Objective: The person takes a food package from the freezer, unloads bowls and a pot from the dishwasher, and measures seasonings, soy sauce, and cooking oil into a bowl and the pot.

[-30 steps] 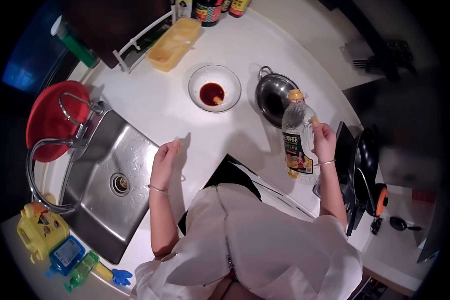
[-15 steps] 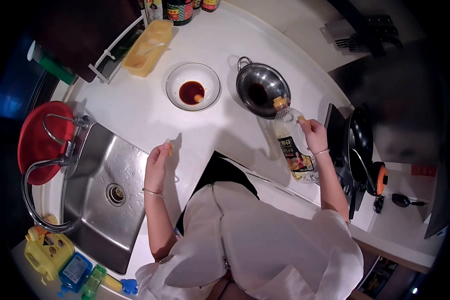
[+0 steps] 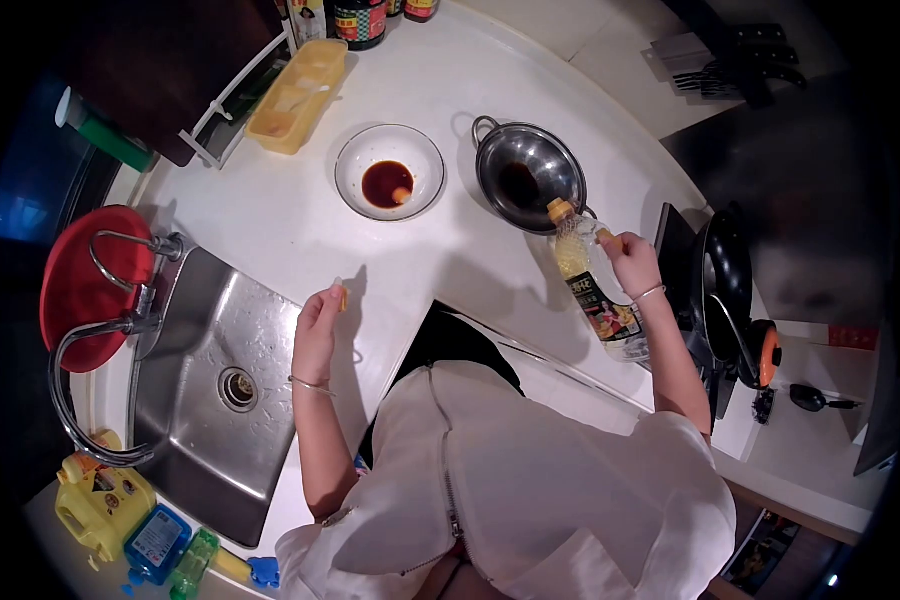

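My right hand (image 3: 632,265) is closed around the upper side of a clear plastic cooking oil bottle (image 3: 595,300) with a dark label. The bottle leans so that its orange-yellow neck points at a steel bowl (image 3: 560,165) with loop handles. A dark liquid lies in the bottom of that bowl. Yellow oil fills the neck end of the bottle; no stream shows clearly. My left hand (image 3: 317,315) hovers by the sink edge, its fingertips pinching a small orange-yellow piece, partly hidden. A white bowl (image 3: 360,150) beside the steel one holds dark brown sauce and a small orange-tipped thing.
At left is a steel sink (image 3: 200,350) with a faucet (image 3: 80,335) and a red basin (image 3: 85,260). A yellow divided box (image 3: 295,110) stands at the back. Black pans (image 3: 725,290) are at right, knives (image 3: 770,55) on the wall, detergent bottles (image 3: 105,500) front left.
My right hand has tipped the oil bottle further, and the oil has run from its base towards its neck. My left hand has stayed almost still.
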`<state>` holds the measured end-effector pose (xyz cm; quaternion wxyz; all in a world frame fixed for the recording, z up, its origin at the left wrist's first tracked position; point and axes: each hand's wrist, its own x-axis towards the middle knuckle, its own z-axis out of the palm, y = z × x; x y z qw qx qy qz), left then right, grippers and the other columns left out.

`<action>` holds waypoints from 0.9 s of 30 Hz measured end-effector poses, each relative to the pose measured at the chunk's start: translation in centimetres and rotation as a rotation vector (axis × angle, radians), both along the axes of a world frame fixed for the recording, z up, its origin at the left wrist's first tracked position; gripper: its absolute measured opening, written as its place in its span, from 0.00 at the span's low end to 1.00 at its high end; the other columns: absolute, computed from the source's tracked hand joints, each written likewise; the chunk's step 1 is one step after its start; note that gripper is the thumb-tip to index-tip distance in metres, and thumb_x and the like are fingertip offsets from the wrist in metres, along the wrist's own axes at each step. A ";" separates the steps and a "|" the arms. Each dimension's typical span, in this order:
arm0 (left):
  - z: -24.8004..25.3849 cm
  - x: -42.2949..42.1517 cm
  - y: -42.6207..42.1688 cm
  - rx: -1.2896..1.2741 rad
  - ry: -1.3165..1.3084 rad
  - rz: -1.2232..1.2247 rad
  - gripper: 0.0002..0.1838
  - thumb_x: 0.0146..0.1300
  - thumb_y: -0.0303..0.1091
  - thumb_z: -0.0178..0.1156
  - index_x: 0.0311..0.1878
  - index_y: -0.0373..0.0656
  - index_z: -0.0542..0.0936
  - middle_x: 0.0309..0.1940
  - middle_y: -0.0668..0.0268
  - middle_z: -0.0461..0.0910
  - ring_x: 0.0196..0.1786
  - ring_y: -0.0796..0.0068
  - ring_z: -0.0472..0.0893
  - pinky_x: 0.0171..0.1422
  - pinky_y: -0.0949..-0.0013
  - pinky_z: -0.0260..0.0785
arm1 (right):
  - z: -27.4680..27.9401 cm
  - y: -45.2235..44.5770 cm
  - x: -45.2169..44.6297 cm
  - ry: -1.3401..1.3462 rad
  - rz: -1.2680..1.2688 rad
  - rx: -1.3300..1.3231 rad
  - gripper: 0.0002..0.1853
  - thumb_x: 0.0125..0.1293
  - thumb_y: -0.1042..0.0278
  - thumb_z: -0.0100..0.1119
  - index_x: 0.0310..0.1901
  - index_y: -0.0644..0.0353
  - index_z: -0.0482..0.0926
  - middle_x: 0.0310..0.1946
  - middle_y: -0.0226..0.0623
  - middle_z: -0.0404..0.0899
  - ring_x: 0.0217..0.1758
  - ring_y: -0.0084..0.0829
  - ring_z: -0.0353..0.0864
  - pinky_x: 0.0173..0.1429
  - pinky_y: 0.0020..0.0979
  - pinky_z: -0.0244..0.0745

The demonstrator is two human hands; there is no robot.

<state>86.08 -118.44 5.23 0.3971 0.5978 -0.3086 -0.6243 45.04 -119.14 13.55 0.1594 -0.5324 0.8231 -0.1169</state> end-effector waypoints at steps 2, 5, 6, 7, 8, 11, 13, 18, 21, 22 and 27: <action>0.0 0.0 -0.1 0.001 -0.006 -0.006 0.19 0.59 0.46 0.56 0.40 0.37 0.75 0.35 0.71 0.74 0.41 0.84 0.69 0.50 0.80 0.58 | -0.1 -0.1 -0.1 0.012 0.009 0.003 0.20 0.54 0.55 0.56 0.28 0.70 0.77 0.19 0.53 0.74 0.25 0.47 0.76 0.31 0.37 0.68; 0.0 -0.1 -0.2 -0.002 -0.008 -0.007 0.19 0.59 0.47 0.56 0.39 0.38 0.75 0.34 0.71 0.74 0.41 0.84 0.69 0.50 0.80 0.58 | 0.0 -0.3 -0.1 0.031 0.021 0.021 0.20 0.54 0.55 0.55 0.28 0.70 0.77 0.20 0.53 0.75 0.26 0.47 0.76 0.32 0.37 0.68; -0.1 -0.1 -0.2 -0.006 -0.005 -0.005 0.19 0.59 0.47 0.56 0.39 0.38 0.76 0.34 0.71 0.74 0.41 0.84 0.69 0.50 0.80 0.58 | 0.1 -0.3 -0.1 0.037 0.022 0.037 0.20 0.54 0.55 0.55 0.28 0.71 0.77 0.20 0.53 0.75 0.26 0.48 0.76 0.32 0.37 0.69; -0.1 -0.1 -0.2 -0.008 -0.005 -0.003 0.19 0.59 0.47 0.56 0.39 0.38 0.76 0.34 0.71 0.74 0.41 0.84 0.69 0.50 0.80 0.58 | 0.1 -0.4 -0.1 0.037 0.024 0.034 0.20 0.54 0.55 0.55 0.28 0.71 0.77 0.20 0.53 0.75 0.26 0.48 0.76 0.32 0.37 0.69; -0.2 0.0 -0.2 -0.001 -0.010 -0.015 0.19 0.59 0.47 0.56 0.40 0.38 0.76 0.34 0.71 0.74 0.41 0.84 0.69 0.51 0.80 0.58 | 0.1 -0.5 -0.1 0.047 0.026 0.036 0.20 0.54 0.55 0.55 0.28 0.71 0.77 0.20 0.53 0.75 0.26 0.48 0.76 0.33 0.37 0.69; -0.1 -0.1 -0.3 0.003 -0.022 -0.026 0.20 0.59 0.47 0.55 0.40 0.37 0.75 0.35 0.70 0.74 0.42 0.83 0.69 0.51 0.79 0.58 | 0.3 -0.6 0.1 0.056 0.027 0.047 0.20 0.54 0.55 0.55 0.28 0.71 0.76 0.21 0.54 0.75 0.26 0.48 0.75 0.33 0.38 0.68; 0.0 -0.1 -0.3 0.000 -0.030 -0.026 0.20 0.59 0.47 0.55 0.41 0.37 0.75 0.35 0.70 0.75 0.42 0.83 0.69 0.51 0.79 0.58 | 0.4 -0.7 0.1 0.054 0.026 0.056 0.20 0.54 0.55 0.55 0.28 0.71 0.76 0.21 0.54 0.74 0.26 0.48 0.75 0.33 0.38 0.68; -0.1 -0.1 -0.5 -0.005 -0.026 -0.034 0.21 0.59 0.47 0.55 0.42 0.36 0.75 0.37 0.69 0.75 0.43 0.82 0.70 0.52 0.79 0.58 | 0.5 -1.0 0.2 0.080 0.038 0.071 0.21 0.54 0.55 0.55 0.28 0.71 0.76 0.21 0.54 0.74 0.26 0.49 0.75 0.33 0.38 0.68; -0.1 0.0 -0.5 -0.008 -0.024 -0.045 0.21 0.60 0.47 0.54 0.43 0.35 0.75 0.37 0.68 0.75 0.43 0.82 0.70 0.52 0.79 0.58 | 0.7 -1.1 0.4 0.094 0.036 0.080 0.21 0.54 0.54 0.54 0.27 0.71 0.76 0.21 0.54 0.74 0.27 0.49 0.75 0.33 0.38 0.68; -0.2 0.0 -0.5 -0.008 -0.024 -0.044 0.21 0.60 0.47 0.54 0.43 0.35 0.75 0.37 0.68 0.75 0.43 0.82 0.70 0.52 0.79 0.58 | 0.7 -1.1 0.3 0.094 0.037 0.079 0.21 0.54 0.54 0.54 0.27 0.71 0.76 0.21 0.54 0.74 0.27 0.49 0.75 0.33 0.38 0.68; -0.4 0.0 -0.5 -0.015 -0.009 -0.033 0.21 0.60 0.47 0.54 0.43 0.35 0.75 0.37 0.68 0.75 0.44 0.82 0.70 0.52 0.79 0.59 | 0.8 -1.4 0.3 0.109 0.041 0.098 0.21 0.54 0.54 0.54 0.26 0.70 0.76 0.21 0.54 0.74 0.27 0.49 0.75 0.34 0.39 0.68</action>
